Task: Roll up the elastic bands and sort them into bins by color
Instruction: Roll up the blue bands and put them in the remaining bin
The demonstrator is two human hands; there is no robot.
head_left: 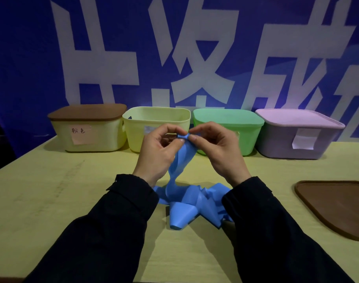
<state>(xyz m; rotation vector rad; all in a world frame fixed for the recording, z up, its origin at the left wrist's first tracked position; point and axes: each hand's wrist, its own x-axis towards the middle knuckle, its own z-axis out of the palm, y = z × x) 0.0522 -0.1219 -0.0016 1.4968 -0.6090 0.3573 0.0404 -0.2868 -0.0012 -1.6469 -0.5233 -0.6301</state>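
1. One end of the blue elastic band is held raised above the tabletop, in front of the bins; a small started roll is seen at its top, while the rest hangs down into a loose crumpled heap lying between the sleeves.
2. The left hand is pinched on the roll's left side, thumb and fingers curled round it.
3. The right hand is pinched on the roll's right side in like manner, the two hands almost touching.
4. Four bins are ranged behind: a lidded yellow bin with a pink label, an open yellow bin, a lidded green bin and a lidded purple bin. A brown lid lies apart at the right.
5. Risk, as judged: the started roll may spring open if either pinch slackens, elastic stock being prone to unwinding.
6. Risk, as judged: twists in the hanging length may be wound in, giving a skewed roll.
7. Risk, as judged: misplacement, since three bins are covered and no label for blue can be read.
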